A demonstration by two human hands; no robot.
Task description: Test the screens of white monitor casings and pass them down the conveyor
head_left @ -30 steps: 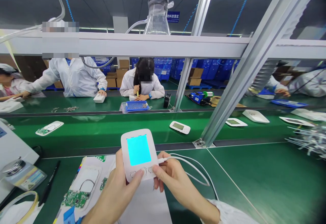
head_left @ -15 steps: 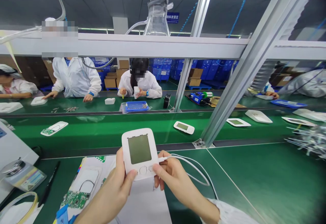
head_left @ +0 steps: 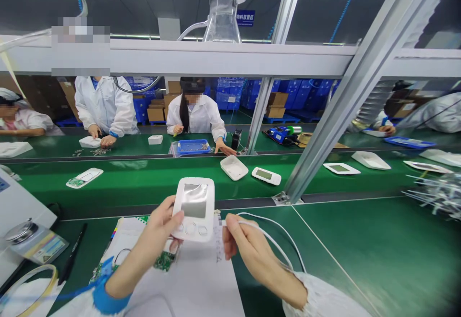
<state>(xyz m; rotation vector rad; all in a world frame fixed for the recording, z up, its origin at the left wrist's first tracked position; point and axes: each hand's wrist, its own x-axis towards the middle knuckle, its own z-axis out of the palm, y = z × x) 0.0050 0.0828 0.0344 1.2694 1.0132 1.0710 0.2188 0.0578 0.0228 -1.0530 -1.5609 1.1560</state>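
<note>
"When the bench is listed from the left, what stands first?"

"One metal-lidded container (head_left: 39,251), labelled. One yellowish ring-shaped roll (head_left: 54,275). One black pen (head_left: 73,255), laid lengthwise on the green bench top."

"And the left hand?"

"Blue band (head_left: 111,301) at the wrist. Left hand (head_left: 159,228): closed about the left edge and lower corner of a white handheld unit, thumb laid on its front. Beneath the hand, one green circuit board (head_left: 164,261), partly hidden, on white paper (head_left: 207,288)."

"The unit?"

"White handheld unit (head_left: 186,229): raised above the paper, upright, tipped slightly; screen grey with a bright reflection, three button outlines below. Past it, one white shell (head_left: 234,168) on the green belt."

"Right hand?"

"Right hand (head_left: 248,245): thumb and fingers pinched on a white cable (head_left: 283,252), near its end; that end lies just beside the unit, apart from it."
</note>
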